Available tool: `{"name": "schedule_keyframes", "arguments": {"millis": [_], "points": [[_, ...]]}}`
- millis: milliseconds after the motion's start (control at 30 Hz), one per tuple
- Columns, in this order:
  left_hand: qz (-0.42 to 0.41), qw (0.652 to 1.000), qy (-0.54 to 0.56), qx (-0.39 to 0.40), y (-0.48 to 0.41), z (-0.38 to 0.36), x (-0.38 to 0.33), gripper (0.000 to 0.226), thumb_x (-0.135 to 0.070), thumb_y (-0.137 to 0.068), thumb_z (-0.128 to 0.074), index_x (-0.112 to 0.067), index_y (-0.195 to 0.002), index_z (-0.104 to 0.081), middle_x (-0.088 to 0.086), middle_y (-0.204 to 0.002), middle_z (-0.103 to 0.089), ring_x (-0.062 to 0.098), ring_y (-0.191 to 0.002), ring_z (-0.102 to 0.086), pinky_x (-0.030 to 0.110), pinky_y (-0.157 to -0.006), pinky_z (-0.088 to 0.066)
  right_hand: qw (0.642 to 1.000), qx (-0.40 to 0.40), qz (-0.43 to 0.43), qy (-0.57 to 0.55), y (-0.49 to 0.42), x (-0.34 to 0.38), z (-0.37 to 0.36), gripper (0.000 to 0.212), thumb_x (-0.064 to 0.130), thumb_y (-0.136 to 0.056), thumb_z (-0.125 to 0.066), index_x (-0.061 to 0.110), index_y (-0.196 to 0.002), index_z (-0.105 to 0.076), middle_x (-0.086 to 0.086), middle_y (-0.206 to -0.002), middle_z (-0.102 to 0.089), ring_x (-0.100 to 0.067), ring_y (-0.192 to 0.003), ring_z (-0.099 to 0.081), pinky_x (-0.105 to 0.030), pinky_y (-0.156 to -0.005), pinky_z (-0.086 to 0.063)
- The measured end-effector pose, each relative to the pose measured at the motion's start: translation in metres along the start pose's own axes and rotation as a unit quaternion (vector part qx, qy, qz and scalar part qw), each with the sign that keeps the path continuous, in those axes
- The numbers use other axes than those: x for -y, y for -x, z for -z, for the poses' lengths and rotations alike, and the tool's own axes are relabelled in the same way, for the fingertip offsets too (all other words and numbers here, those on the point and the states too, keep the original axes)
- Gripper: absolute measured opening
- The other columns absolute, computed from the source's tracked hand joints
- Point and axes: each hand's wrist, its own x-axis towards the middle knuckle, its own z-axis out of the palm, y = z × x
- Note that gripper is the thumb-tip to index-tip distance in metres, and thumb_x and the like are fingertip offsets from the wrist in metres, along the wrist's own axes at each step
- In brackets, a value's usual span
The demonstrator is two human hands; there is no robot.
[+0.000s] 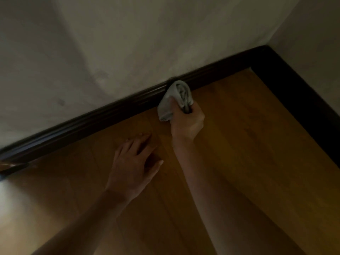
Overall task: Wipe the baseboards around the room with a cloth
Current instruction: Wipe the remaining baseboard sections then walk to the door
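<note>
Left hand [134,162] flat, right hand [186,122] — cloth [174,94] on baseboard [92,119]

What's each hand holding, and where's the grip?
Right hand grips the bunched grey cloth at its lower end. Left hand holds nothing, resting on the floor.

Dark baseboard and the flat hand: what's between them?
Just bare orange-brown wooden floor between the left hand and the dark glossy baseboard, in the head view.

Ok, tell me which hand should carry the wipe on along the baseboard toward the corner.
Right. The right hand already grips the cloth, which meets the dark baseboard. The left hand is spread open over the wooden floor, holding nothing, probably as support.
</note>
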Motion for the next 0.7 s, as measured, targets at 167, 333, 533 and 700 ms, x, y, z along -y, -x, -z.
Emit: {"name": "schedule_keyframes", "arguments": {"millis": [167, 333, 533, 700], "points": [[0.017, 1.0, 0.009, -0.015, -0.005, 0.003, 0.002, 0.059, -0.061, -0.096, -0.038, -0.028, -0.141, -0.056, 0.001, -0.146, -0.05, 0.028, -0.127, -0.049, 0.052, -0.095, -0.046, 0.994, 0.066, 0.078, 0.041, -0.012, 0.004, 0.015, 0.03, 0.035, -0.084, -0.079, 0.011, -0.102, -0.074, -0.003, -0.096, -0.072, -0.01, -0.088, -0.068, -0.032, -0.076, -0.06], [0.004, 1.0, -0.012, 0.008, -0.03, -0.001, -0.013, 0.058, -0.059, -0.095, -0.036, -0.03, -0.142, -0.054, 0.001, -0.147, -0.048, 0.027, -0.129, -0.047, 0.051, -0.096, -0.043, 0.991, 0.014, 0.12, 0.051, -0.048, 0.024, 0.026, 0.028, 0.034, -0.083, -0.081, 0.018, -0.104, -0.073, 0.007, -0.095, -0.071, -0.003, -0.089, -0.067, -0.026, -0.078, -0.059], [-0.055, 0.998, -0.019, 0.039, -0.064, -0.009, -0.033, 0.058, -0.06, -0.094, -0.038, -0.032, -0.142, -0.053, -0.001, -0.15, -0.046, 0.022, -0.132, -0.044, 0.044, -0.101, -0.038, 0.99, -0.068, 0.09, 0.084, -0.094, 0.028, 0.049, 0.018, 0.036, -0.082, -0.08, 0.027, -0.088, -0.065, 0.02, -0.074, -0.06, 0.003, -0.066, -0.055, -0.021, -0.064, -0.047], [-0.094, 0.995, -0.011, 0.023, -0.095, -0.02, -0.046, 0.053, -0.052, -0.091, -0.048, -0.033, -0.139, -0.055, -0.001, -0.149, -0.046, 0.023, -0.131, -0.044, 0.041, -0.097, -0.041, 0.993, -0.058, 0.06, 0.085, -0.102, 0.028, 0.05, 0.019, 0.037, -0.082, -0.081, 0.025, -0.088, -0.067, 0.023, -0.075, -0.059, 0.012, -0.066, -0.054, -0.014, -0.061, -0.045]]}}
